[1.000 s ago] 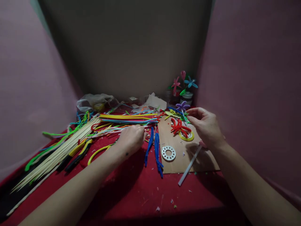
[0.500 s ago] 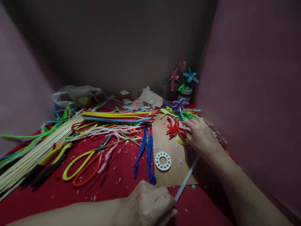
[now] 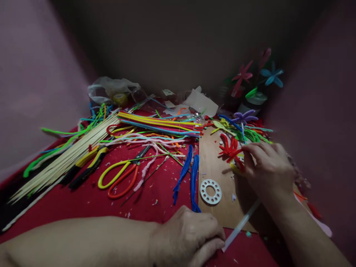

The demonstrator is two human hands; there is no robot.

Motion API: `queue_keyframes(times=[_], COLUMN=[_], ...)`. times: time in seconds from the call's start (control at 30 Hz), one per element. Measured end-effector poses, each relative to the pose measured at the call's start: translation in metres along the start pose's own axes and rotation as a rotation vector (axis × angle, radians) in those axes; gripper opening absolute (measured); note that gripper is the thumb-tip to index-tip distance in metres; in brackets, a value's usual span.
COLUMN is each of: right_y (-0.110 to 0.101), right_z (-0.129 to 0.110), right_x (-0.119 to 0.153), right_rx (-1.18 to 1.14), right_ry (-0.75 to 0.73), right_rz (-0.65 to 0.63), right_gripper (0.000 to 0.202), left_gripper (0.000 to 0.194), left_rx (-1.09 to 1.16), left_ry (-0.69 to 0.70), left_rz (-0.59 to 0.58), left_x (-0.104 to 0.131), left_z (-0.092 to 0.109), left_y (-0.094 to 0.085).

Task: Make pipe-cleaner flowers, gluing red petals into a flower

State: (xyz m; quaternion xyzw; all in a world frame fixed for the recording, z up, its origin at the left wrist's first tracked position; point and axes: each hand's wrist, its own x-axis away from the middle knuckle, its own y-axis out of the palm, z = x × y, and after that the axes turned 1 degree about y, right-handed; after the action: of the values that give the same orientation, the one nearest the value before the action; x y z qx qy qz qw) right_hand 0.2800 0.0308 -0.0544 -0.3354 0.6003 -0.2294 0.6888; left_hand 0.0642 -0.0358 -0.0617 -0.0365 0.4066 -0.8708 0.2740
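My left hand [image 3: 191, 235] is closed at the bottom centre, its thumb and fingertips on the near end of a translucent whitish strip [image 3: 240, 224]. The strip slants up and away beneath my right forearm. Over the wooden board [image 3: 211, 155], my right hand [image 3: 268, 170] has its thumb and forefinger pinched at the red bent pipe cleaners [image 3: 229, 148]. Below those fingers, a round yellow-rimmed piece [image 3: 236, 168] is partly covered. A white ring with holes [image 3: 210, 191] lies flat on the board, beside two bundles of blue pipe cleaners [image 3: 195, 181].
Scissors [image 3: 118, 185], black-and-yellow pliers [image 3: 89, 163], pale thin sticks [image 3: 69, 155] and coloured pipe cleaners [image 3: 158, 122] lie to the left on red cloth. A purple pipe-cleaner flower [image 3: 244, 116] is behind my right hand. Jars with flowers [image 3: 256, 100] stand at the back right.
The view has shifted, so most things sit further right. My right fingertips have come onto the red pipe cleaners. My left hand stays at the strip's near end.
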Motion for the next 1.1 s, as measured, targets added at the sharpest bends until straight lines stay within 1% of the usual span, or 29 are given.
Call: queue_keyframes(times=[0.07,0.13,0.23,0.3,0.37,0.43,0.53,0.6,0.67,0.7,0.77,0.83,0.87,0.9,0.93,1.0,1.03,1.1], right_y=[-0.006,-0.012,-0.020,-0.024,-0.026,-0.027,-0.028,-0.029,-0.032,-0.033,-0.035,-0.035,-0.034,-0.033,-0.032,-0.030,-0.029,-0.027], right_z=[-0.004,-0.011,-0.020,-0.025,-0.028,-0.030,-0.033,-0.037,-0.041,-0.043,-0.046,-0.048,-0.049,-0.049,-0.049,-0.050,-0.051,-0.053], right_x=[0.003,0.006,0.011,0.013,0.016,0.019,0.026,0.029,0.031,0.030,0.029,0.026,0.024,0.022,0.021,0.017,0.016,0.013], right_rx=[-0.133,-0.282,-0.423,-0.475,-0.515,-0.551,-0.615,-0.667,-0.728,-0.766,-0.875,-1.047,-1.144,-1.240,-1.335,-1.508,-1.584,-1.701], right_ry=[-0.038,-0.089,-0.145,-0.173,-0.219,-0.290,-0.369,-0.347,-0.276,-0.241,-0.122,0.104,0.240,0.371,0.484,0.637,0.702,0.815], right_rz=[0.101,0.152,0.165,0.149,0.101,0.049,-0.019,-0.111,-0.206,-0.229,-0.203,-0.143,-0.153,-0.202,-0.281,-0.447,-0.498,-0.521], right_gripper=[0.015,0.022,0.027,0.026,0.025,0.026,0.029,0.029,0.027,0.026,0.028,0.034,0.036,0.037,0.036,0.033,0.032,0.031], left_gripper=[0.020,0.020,0.016,0.019,0.025,0.028,0.025,0.022,0.018,0.017,0.016,0.014,0.014,0.014,0.014,0.015,0.015,0.013], left_rx=[0.133,0.341,0.786,1.074,1.262,1.335,1.310,1.278,1.257,1.232,1.162,1.100,1.076,1.051,1.024,0.987,0.981,0.997], left_ry=[-0.069,-0.198,-0.450,-0.542,-0.545,-0.509,-0.487,-0.482,-0.481,-0.478,-0.464,-0.444,-0.438,-0.433,-0.430,-0.434,-0.438,-0.446], left_rz=[0.003,0.011,0.088,0.162,0.221,0.244,0.247,0.275,0.298,0.299,0.294,0.302,0.310,0.318,0.322,0.311,0.302,0.274], left_x=[-0.001,-0.002,-0.005,-0.008,-0.010,-0.012,-0.012,-0.011,-0.011,-0.010,-0.010,-0.010,-0.011,-0.011,-0.012,-0.013,-0.014,-0.015], left_z=[0.002,0.003,0.001,-0.003,-0.007,-0.010,-0.011,-0.011,-0.010,-0.009,-0.008,-0.006,-0.005,-0.005,-0.005,-0.006,-0.008,-0.012], left_y=[-0.003,-0.004,-0.004,-0.004,-0.004,-0.005,-0.007,-0.008,-0.009,-0.009,-0.011,-0.014,-0.015,-0.017,-0.018,-0.019,-0.019,-0.019])
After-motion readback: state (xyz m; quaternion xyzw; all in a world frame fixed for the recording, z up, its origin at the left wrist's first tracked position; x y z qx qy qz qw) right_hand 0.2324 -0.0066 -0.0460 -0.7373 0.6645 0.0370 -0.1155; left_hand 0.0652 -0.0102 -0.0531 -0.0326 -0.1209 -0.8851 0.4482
